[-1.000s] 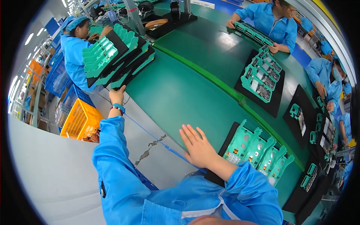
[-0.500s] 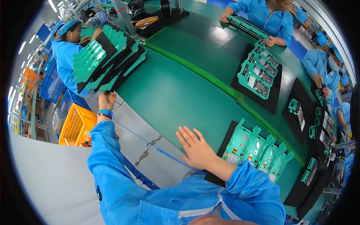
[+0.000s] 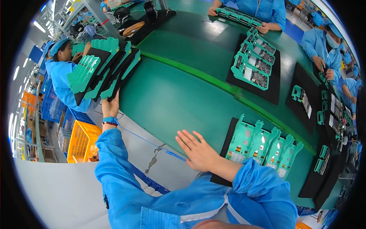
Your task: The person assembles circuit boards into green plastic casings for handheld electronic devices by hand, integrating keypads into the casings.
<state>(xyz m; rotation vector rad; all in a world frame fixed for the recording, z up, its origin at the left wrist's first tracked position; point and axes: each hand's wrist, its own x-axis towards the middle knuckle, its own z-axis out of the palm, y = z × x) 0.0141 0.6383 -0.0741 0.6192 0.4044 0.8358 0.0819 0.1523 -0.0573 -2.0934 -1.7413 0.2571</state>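
My left hand reaches out to the far left. Its fingers close on the near edge of a black pad in a tilted stack of pads bearing green plastic housings. Part of its grip is hidden under the stack. Palm down, fingers stretched out, my right hand hovers over or rests on the near edge of the table and holds nothing. Just right of it lies another black pad with a row of green housings fitted with small parts. A blue coiled cord runs from my left wristband.
The green table has a raised bright-green strip across it. Beyond lies a black pad with housings holding circuit boards. A co-worker holds a long green frame. A yellow crate stands below left.
The view has shifted slightly. My left hand has turned and reaches further under the stack's near edge. My right hand keeps nearly the same spread pose.
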